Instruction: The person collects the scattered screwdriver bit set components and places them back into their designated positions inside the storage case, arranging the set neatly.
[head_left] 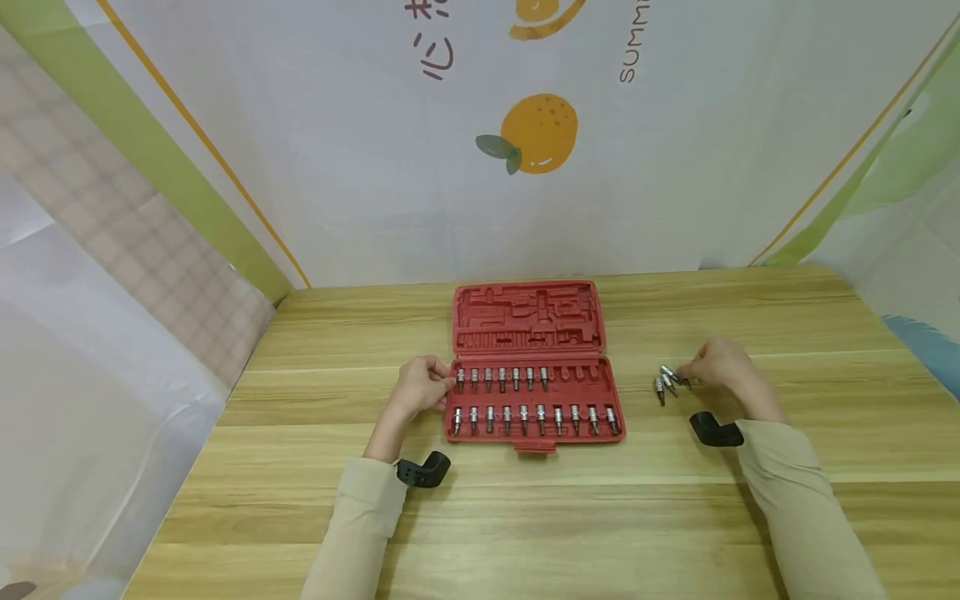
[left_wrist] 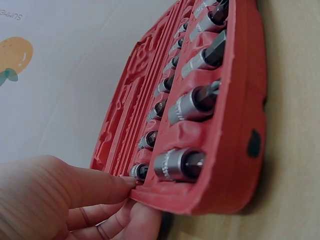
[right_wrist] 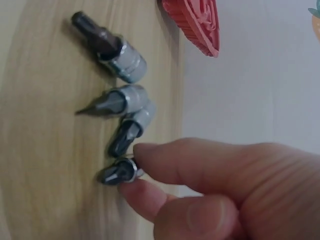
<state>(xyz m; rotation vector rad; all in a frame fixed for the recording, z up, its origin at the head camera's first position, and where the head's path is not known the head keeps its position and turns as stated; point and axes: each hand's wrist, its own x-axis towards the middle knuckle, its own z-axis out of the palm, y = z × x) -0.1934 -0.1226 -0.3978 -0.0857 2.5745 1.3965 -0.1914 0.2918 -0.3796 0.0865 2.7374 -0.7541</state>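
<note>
A red plastic case point(head_left: 592, 393) lies unfolded on the wooden table, two rows of silver bit sockets point(head_left: 507, 419) set in its near half. The right end of the upper row has bare slots. My left hand point(head_left: 420, 385) grips the case's left edge, thumb point(left_wrist: 102, 187) on top near the end socket and fingers curled below. To the right of the case, my right hand point(head_left: 722, 362) pinches a bit socket point(right_wrist: 119, 172) between thumb and finger. Close beside it on the wood lie three loose bit sockets point(right_wrist: 125, 62), their dark tips pointing different ways.
The case's lid point(head_left: 517, 312) lies folded back, with moulded hollows facing up. A latch tab point(head_left: 535, 447) juts from the case's near side. A white cloth with printed oranges point(head_left: 540, 133) hangs behind the table's far edge. Black wrist mounts point(head_left: 423, 471) sit on both forearms.
</note>
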